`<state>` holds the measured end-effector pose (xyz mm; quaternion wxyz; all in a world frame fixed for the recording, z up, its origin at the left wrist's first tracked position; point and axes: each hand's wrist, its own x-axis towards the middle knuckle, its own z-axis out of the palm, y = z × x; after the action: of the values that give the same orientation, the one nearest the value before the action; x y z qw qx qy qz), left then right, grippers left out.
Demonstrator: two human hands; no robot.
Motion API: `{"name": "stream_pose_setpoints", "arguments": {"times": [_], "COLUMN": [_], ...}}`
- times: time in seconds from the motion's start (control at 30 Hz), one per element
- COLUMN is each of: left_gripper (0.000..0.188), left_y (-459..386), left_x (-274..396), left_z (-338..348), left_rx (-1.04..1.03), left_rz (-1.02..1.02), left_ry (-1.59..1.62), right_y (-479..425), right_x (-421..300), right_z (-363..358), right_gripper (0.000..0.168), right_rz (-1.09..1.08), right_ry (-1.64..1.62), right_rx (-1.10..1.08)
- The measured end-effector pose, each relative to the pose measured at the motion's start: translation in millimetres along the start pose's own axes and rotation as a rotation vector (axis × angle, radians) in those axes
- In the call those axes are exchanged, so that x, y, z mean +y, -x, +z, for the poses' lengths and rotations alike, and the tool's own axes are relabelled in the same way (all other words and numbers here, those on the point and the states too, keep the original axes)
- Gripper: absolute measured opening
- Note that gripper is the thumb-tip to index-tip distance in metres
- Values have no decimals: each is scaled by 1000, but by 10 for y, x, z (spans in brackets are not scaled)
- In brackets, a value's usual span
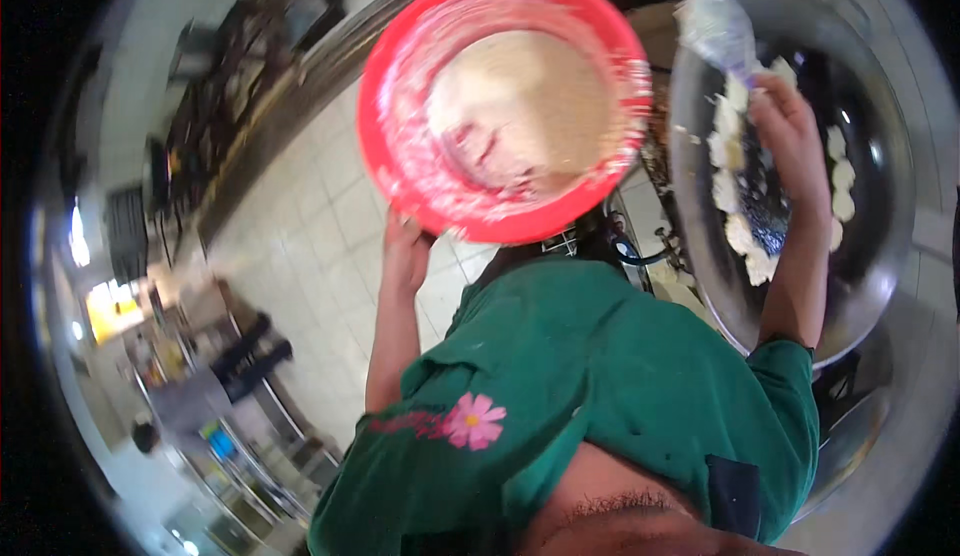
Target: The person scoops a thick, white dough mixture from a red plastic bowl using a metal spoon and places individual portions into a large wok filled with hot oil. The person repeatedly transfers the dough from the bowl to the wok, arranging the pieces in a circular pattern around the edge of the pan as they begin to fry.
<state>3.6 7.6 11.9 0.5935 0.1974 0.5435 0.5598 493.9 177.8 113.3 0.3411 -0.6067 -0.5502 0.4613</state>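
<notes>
My left hand [407, 248] grips the near rim of a red plastic basin [382, 173]. A pale, thick batter or dough [525, 98] lies in the basin and is smeared up its wall. My right hand [784, 124] is over a large, dark metal wok [874, 256], closed around a utensil coated in white batter [718, 34]. Blur hides the utensil's exact shape; its broad end is near the wok's far left rim. Several pale lumps of batter [726, 188] form a curved row along the wok's left inner side. More lumps [841, 181] line the right side, partly behind my forearm.
A stove part with a hose [637, 256] stands between my body and the wok. Another metal pan [847, 436] is at the lower right. Tiled floor [315, 248] stretches to the left. Farther off, a person [187, 406] is beside metal shelving [262, 473].
</notes>
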Motion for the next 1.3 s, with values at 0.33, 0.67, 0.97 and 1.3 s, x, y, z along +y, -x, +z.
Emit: {"name": "stream_pose_setpoints", "arguments": {"times": [0.33,0.67,0.97,1.3], "left_gripper": [63,66,66,63], "left_y": [-135,-143,-159,-176], "left_x": [-135,-43,-10,-52], "left_z": [-245,-268,-311,-290], "left_rx": [-112,-159,-214,-182], "left_rz": [65,86,50,76], "left_ry": [-17,55,69,18], "right_y": [-996,-917,-603,-781], "right_x": [-5,-2,-73,706], "right_z": [3562,4333,4330,3855], "right_gripper": [30,32,33,40], "right_rz": [-144,-143,-345,-69], "right_ry": [883,1032,1136,829], "right_rx": [-356,-350,-475,-890]}}
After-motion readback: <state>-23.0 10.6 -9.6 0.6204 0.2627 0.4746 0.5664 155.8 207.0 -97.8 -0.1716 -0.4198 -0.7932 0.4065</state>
